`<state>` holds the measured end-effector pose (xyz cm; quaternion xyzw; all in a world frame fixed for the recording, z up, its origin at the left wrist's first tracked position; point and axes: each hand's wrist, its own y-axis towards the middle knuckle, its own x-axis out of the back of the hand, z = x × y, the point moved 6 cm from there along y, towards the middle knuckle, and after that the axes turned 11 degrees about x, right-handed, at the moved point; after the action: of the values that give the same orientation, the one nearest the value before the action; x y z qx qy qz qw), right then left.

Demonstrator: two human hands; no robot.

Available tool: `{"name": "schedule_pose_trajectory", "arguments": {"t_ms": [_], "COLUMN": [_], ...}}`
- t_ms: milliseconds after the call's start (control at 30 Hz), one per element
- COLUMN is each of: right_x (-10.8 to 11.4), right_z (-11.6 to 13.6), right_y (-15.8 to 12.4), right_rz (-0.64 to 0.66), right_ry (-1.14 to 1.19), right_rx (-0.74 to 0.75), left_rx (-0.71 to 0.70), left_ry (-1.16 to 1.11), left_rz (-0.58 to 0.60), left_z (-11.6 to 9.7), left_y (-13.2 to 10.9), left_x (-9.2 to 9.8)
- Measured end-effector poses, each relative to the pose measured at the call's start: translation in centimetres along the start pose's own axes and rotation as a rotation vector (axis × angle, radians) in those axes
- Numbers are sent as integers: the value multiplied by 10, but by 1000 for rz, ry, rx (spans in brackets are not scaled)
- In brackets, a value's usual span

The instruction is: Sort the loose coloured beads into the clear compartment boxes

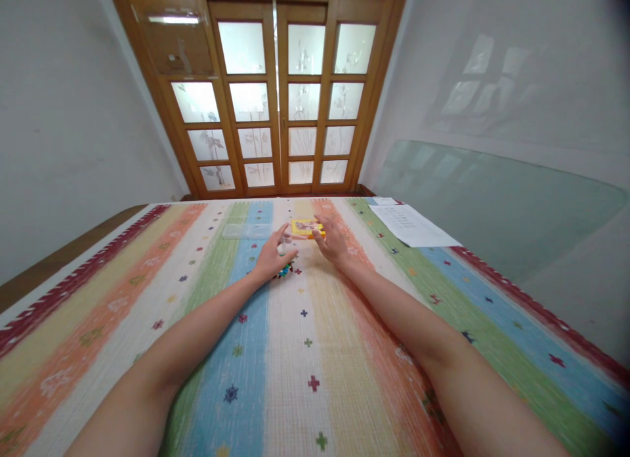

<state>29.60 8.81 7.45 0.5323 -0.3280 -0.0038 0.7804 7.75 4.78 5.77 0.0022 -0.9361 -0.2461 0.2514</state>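
A small yellow box (301,226) with a printed picture lies near the far end of the table, between my hands. My left hand (273,255) is by the box's left end, its thumb and fingers spread. My right hand (333,241) curves about the box's right end, with thumb and fingers apart; whether they press on it is hard to make out. Under my left palm, partly hidden, sits a small cluster of blue, green and dark bits (285,270). Left of that hand rests a clear plastic case (241,231).
A striped cloth (290,391) covers the table. Printed paper sheets (411,224) lie at the far right. Beyond the table stand wooden doors with frosted panes (301,102). A pale green glass panel (472,194) leans along the right wall.
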Motion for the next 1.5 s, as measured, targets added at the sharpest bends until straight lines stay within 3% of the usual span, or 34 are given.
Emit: {"name": "schedule_pose_trajectory", "arguments": {"t_ms": [167,367,467,700,833,1133,1267,1500], "right_x": [-11,-28,-21,28,33,34,39,32], "right_z": [30,33,8,-87,-115,-122,-115,-95], "right_y": [1,2,0,-20,-34,-42,-38,-27], "right_rz": [218,329,379,439,532,708,687,665], "right_ry": [0,-46,-140,-380,-415,-493,-519,-518], "right_rx": [254,335,252,-161,-267,-383,-408,-325], "left_rx": [157,115,87,92,76,81,88,85], "left_ry": [-89,-40,37,207,249,301,319,353], "left_rz": [-69,10,39,51,53,60,73,86], "left_z": [27,32,35,48,56,64,63,60], "left_y": [9,11,11,12,13,14,13,11], "left_x": [11,7,6,13,17,18,16,14]}}
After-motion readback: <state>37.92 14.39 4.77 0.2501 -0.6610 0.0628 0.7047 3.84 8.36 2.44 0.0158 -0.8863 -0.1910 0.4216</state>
